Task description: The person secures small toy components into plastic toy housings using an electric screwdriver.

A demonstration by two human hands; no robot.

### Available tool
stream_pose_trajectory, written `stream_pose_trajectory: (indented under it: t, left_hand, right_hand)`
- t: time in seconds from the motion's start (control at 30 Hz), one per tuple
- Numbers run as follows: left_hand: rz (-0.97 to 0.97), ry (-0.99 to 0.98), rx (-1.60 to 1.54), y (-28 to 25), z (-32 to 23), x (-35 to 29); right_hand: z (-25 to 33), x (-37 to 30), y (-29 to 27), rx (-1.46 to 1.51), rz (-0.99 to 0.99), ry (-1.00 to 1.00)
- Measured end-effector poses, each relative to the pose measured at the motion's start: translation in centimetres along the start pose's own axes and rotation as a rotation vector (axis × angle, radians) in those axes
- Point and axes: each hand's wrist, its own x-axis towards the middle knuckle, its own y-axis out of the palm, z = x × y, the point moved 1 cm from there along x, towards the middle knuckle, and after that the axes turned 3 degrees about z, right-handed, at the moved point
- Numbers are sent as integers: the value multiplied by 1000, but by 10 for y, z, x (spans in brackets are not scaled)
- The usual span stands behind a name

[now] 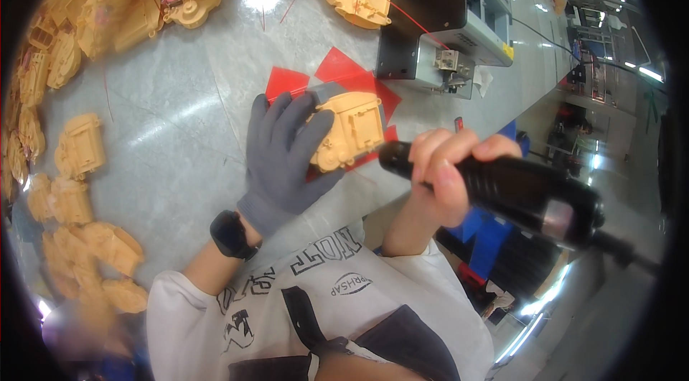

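Note:
My left hand (281, 158), in a grey glove, grips a yellow plastic housing (349, 131) by its left side, thumb below and fingers over the edge. Recesses and a round boss show on the housing's upper face. In my bare right hand (446, 174) is a black electric screwdriver (535, 198), the fingers wrapped round its front part. Its nose points left, close to the housing's lower right edge; whether they touch I cannot tell. Red sheets (287, 82) lie on the grey table around and under the housing.
Many similar yellow housings (80, 145) lie along the left and far sides, some with thin red wires. A black and grey machine (423, 22) with a small metal mechanism (452, 68) stands at the far right. A cord trails from the screwdriver's rear. Blue bins (482, 237) sit below the table's right edge.

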Motion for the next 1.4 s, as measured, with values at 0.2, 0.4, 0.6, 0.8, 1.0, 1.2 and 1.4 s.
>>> stream_pose_trajectory:
  t: [0.2, 0.4, 0.6, 0.8, 1.0, 1.2, 1.4]
  left_hand:
    - [-13, 5, 12, 0, -2, -4]
    - [-30, 28, 80, -1, -6, -6]
    - [-46, 13, 95, 2, -6, -8]
    - [-34, -23, 104, 5, -3, -5]
    - [-80, -4, 72, -1, -4, -3]
    - [-44, -25, 80, 1, -1, -6]
    - [-54, -51, 34, 0, 1, -8]
  right_hand:
    - [0, 0, -9, 25, 63, -3]
    - [18, 47, -65, -9, -480, -191]
    - [-9, 86, -72, -305, -489, -102]
    - [11, 26, -31, -5, -281, -41]
    - [28, -20, 36, 65, 93, -153]
    - [24, -26, 44, -23, 65, -93]
    - [16, -25, 48, -45, 10, -15]
